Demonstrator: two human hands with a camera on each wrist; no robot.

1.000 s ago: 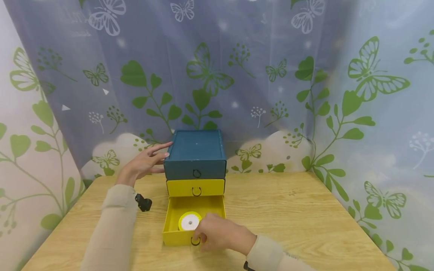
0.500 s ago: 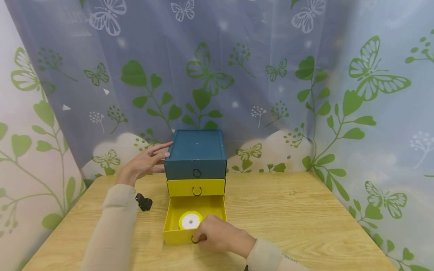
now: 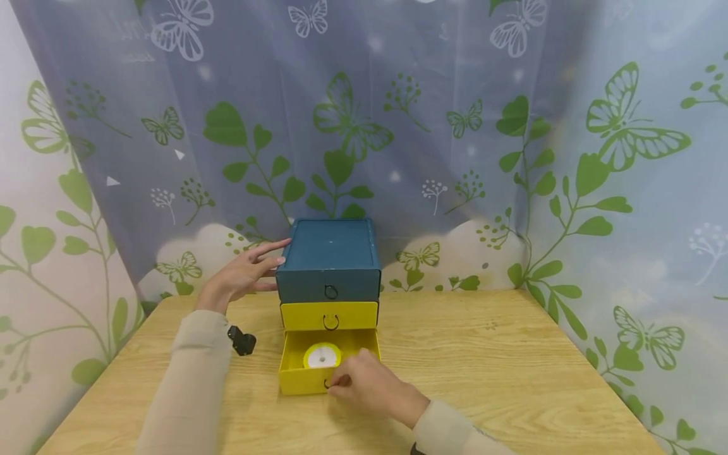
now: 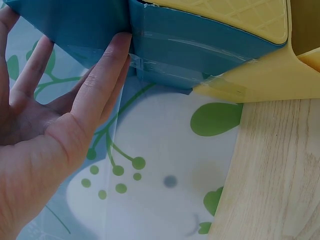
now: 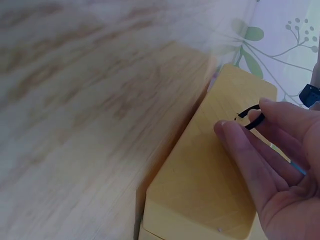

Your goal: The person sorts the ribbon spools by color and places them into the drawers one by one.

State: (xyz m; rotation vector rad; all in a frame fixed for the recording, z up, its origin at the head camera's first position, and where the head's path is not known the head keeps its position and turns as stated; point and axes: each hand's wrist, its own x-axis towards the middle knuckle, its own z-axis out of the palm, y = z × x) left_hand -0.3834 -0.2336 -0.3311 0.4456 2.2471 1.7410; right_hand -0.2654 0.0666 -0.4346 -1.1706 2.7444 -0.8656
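Observation:
A blue box of drawers (image 3: pixel 328 246) stands on the table, its bottom yellow drawer (image 3: pixel 304 382) pulled out part way. Inside that drawer lies a round white disc with a yellow rim (image 3: pixel 321 357), like a ribbon spool. My right hand (image 3: pixel 372 384) pinches the drawer's black loop pull (image 5: pixel 253 116) between thumb and fingers. The fingers of my left hand (image 3: pixel 241 275) are fairly straight and spread, touching the box's left side; in the left wrist view they rest along its blue wall (image 4: pixel 170 50).
Another yellow drawer (image 3: pixel 307 314) above has its own black ring and looks pushed in. The wooden table (image 3: pixel 483 366) runs back to a curtain (image 3: pixel 432 158) printed with leaves and butterflies. A small black device (image 3: pixel 242 340) sits at the left wrist.
The bottom drawer has slid a little way back into the box, with the disc in it. My right hand has moved along with the pull. My left hand stays in place.

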